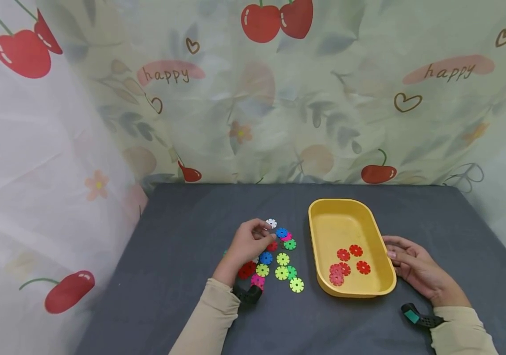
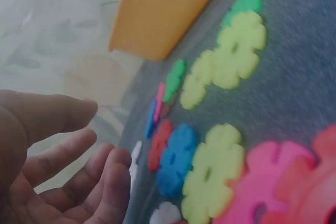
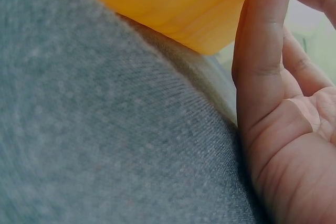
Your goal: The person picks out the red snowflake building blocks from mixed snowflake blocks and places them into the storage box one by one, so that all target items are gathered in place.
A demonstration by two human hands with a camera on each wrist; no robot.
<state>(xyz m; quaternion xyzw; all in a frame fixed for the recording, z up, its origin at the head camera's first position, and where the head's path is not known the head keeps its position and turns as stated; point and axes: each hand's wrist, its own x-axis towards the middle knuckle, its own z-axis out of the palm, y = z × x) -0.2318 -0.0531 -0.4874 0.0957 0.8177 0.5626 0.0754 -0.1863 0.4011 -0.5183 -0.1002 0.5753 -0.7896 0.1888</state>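
My left hand (image 1: 247, 244) hovers over a loose group of flower-shaped plastic discs on the dark cloth. In the left wrist view its thumb and fingers (image 2: 113, 182) are apart, with nothing between them. Close by lie a white disc (image 1: 271, 223), a blue disc (image 1: 265, 258), a yellow-green disc (image 1: 283, 259) and a pink disc (image 1: 257, 281); the hand hides part of the group. Beside the yellow tub (image 1: 316, 246), my right hand (image 1: 421, 268) rests its thumb and fingers against the right side. Several red discs (image 1: 363, 267) lie inside the tub, near its front end.
A dark grey cloth (image 1: 182, 236) covers the table. Behind it hangs a curtain (image 1: 288, 98) printed with cherries and hearts, and another white printed sheet (image 1: 57, 197) hangs on the left. Each wrist wears a black band (image 1: 248, 294).
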